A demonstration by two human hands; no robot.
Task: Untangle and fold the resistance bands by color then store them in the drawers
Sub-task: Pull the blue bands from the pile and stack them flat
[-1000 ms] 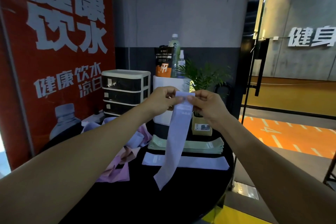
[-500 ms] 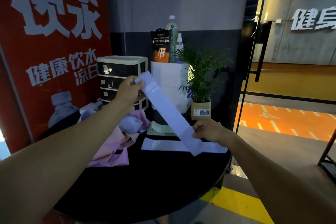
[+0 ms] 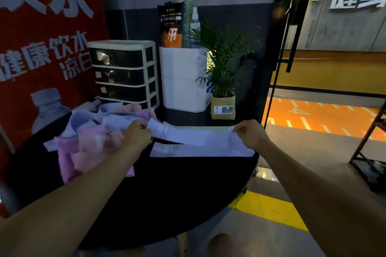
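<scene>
Black and round, the tabletop (image 3: 167, 194) fills the lower middle of the view, and over its far half a lavender band (image 3: 188, 136) is stretched flat between both hands. The left hand (image 3: 137, 133) pinches its left end with fingers curled on it; the right hand (image 3: 251, 132) pinches the right end the same way. Just below the fingers, nearer the person, a second lavender band (image 3: 200, 150) lies flat on the tabletop, and just beyond them shows the edge of a pale green stack (image 3: 198, 127). Left of the left fingers sits a tangled heap of pink and lavender bands (image 3: 92, 137). Beyond that heap stands a cream drawer unit (image 3: 125, 73) with dark drawers, all closed. Right of it come a white box (image 3: 181, 77) carrying a pouch and bottles, then a potted plant (image 3: 222, 81). A red poster (image 3: 41, 37) covers the left wall, and an orange floor (image 3: 325, 115) lies past a glass door on the right.
</scene>
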